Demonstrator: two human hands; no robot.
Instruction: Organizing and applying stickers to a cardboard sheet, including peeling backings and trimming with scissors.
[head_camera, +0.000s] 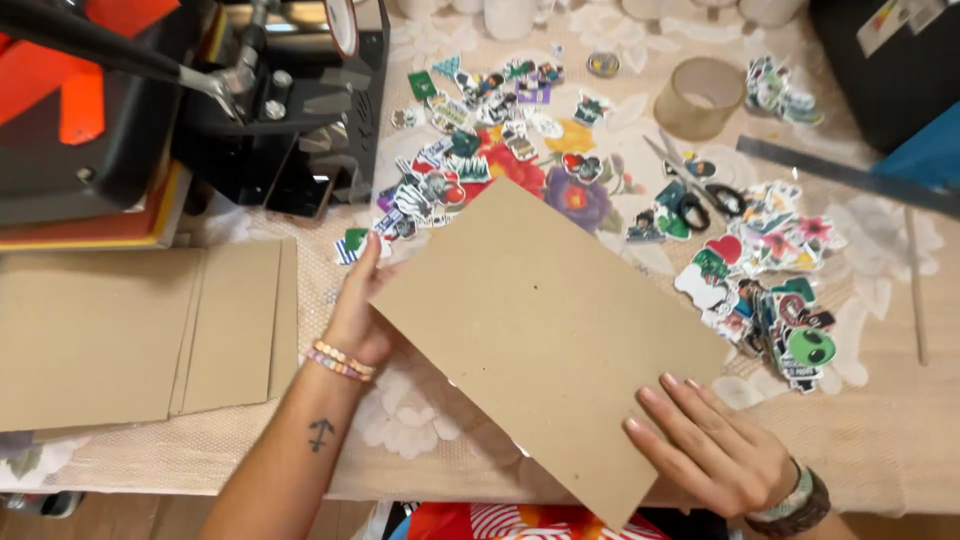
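Note:
A brown cardboard sheet lies tilted across the table's front. My left hand grips its left edge, fingers curled around it. My right hand lies flat on the sheet's lower right corner, fingers spread. Many small colourful stickers are scattered on the flowered tablecloth behind the sheet, and more stickers lie to its right.
A stack of brown cardboard sheets lies at the left. A black and orange heat press stands at the back left. Scissors, a tape roll and a metal ruler lie at the back right.

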